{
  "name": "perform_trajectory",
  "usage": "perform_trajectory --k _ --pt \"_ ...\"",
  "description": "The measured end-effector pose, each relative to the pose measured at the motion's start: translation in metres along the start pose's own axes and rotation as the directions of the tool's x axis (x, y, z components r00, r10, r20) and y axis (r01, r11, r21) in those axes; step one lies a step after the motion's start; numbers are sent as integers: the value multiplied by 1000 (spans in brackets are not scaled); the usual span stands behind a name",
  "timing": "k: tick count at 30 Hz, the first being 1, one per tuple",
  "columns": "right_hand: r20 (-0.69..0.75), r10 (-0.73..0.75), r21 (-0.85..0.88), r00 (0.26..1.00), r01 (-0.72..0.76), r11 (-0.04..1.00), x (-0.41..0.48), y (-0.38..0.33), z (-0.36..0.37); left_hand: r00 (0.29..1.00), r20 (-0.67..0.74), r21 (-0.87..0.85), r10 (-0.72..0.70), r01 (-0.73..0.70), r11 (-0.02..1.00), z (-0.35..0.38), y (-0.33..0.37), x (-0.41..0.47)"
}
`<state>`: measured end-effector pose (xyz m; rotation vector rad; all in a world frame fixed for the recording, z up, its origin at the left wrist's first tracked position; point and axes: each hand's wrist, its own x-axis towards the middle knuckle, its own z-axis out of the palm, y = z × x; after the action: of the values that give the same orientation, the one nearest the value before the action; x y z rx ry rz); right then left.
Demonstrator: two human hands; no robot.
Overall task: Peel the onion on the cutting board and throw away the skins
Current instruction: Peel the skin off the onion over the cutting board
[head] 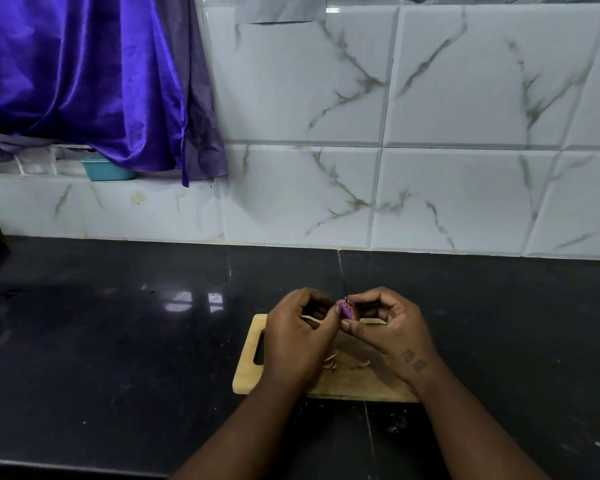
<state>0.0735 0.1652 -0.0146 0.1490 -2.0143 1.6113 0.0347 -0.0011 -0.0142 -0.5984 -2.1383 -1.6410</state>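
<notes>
Head view, and we start nearest: 2 forearms come up from 6 o'clock over the dark countertop [118, 341] toward the wooden cutting board [248, 370]. A few loose skins [329, 362] lie on the board between the wrists. Above it, we hold the onion [344, 310], small and purple, lifted off the wood. Our left hand [298, 337] is curled nearly closed, thumb pressed against the onion's 9 o'clock side. Our right hand [388, 327] is pinched tight too, fingertips at the top of the onion, thumb underneath; whether it grips a flap of skin we cannot tell. To do this well, we judge, steady the onion with the left hand, peel with the right in long strips, and let the scraps drop on the board for 1 easy sweep to the bin. Farther off, at 12 o'clock, the marbled tile wall [430, 98]; at 10 o'clock, a purple cloth [84, 81].
</notes>
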Motion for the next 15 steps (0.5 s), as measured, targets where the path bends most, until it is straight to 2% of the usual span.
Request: perform_trajectory --k 8,15 --pt "31 7 2 999 -7 1000 -1 -1 0 996 82 50 -15 11 999 4 -2 0" --pt "32 3 132 999 -7 991 -1 -4 -3 991 88 161 -98 83 983 4 -2 2"
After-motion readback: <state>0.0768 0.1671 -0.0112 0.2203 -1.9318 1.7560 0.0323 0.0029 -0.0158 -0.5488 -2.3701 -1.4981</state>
